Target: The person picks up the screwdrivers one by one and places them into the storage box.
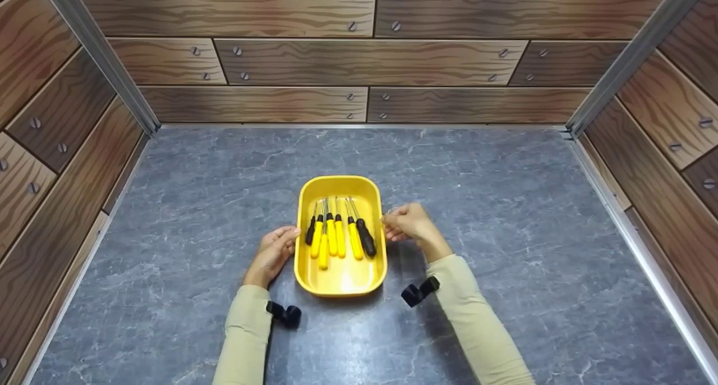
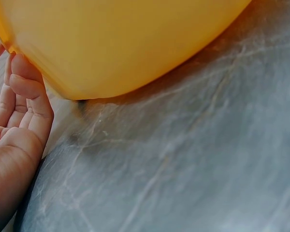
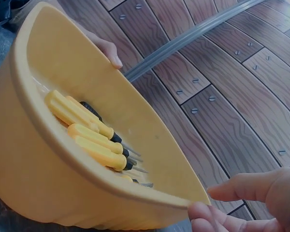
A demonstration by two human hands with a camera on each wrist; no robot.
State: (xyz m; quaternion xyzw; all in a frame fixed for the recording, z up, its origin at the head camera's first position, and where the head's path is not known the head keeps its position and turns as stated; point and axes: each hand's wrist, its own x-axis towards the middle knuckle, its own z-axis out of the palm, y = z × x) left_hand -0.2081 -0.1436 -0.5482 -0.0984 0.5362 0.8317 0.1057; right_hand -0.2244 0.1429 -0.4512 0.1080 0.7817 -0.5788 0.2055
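Note:
A yellow plastic tray (image 1: 341, 288) with rounded corners stands in front of me in the head view. Several screwdrivers (image 1: 332, 236) lie in it side by side, shafts pointing away, most with yellow handles and a few with black ones. My left hand (image 1: 275, 253) pinches the tray's left rim; the left wrist view shows its fingers against the outer wall. On the opposite side, my right hand (image 1: 412, 226) holds the right rim between thumb and fingers, which the right wrist view shows at the tray's edge (image 3: 130, 186).
The tray is over a grey marbled tabletop (image 1: 224, 177). Wood-patterned panels (image 1: 370, 62) rise at the back and both sides, with metal posts (image 1: 106, 65) at the corners. A black wrist mount (image 1: 419, 291) sits on each sleeve.

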